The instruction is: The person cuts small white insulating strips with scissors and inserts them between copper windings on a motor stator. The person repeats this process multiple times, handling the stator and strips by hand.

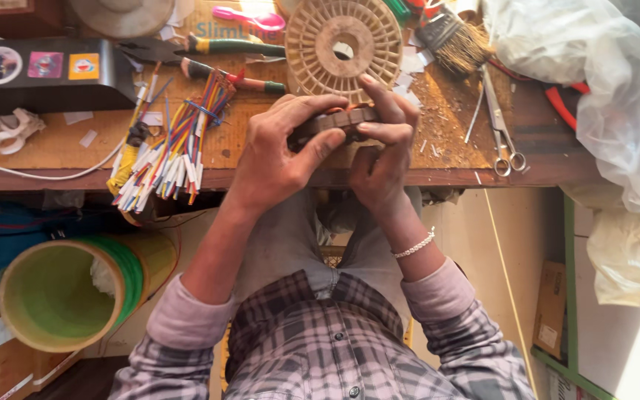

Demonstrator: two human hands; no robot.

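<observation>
Both my hands hold a dark, ring-shaped metal part with copper-coloured windings, just above the front edge of the wooden workbench. My left hand grips its left side, thumb underneath and fingers curled over the top. My right hand grips its right side, fingers pressing on the rim; a white bead bracelet is on that wrist. Right behind the part lies a beige plastic spool, flat on the bench.
A bundle of coloured sleeved wires lies left of my hands. Pliers, a brush, scissors and a clear plastic bag are on the bench. A green and yellow tube roll stands below left.
</observation>
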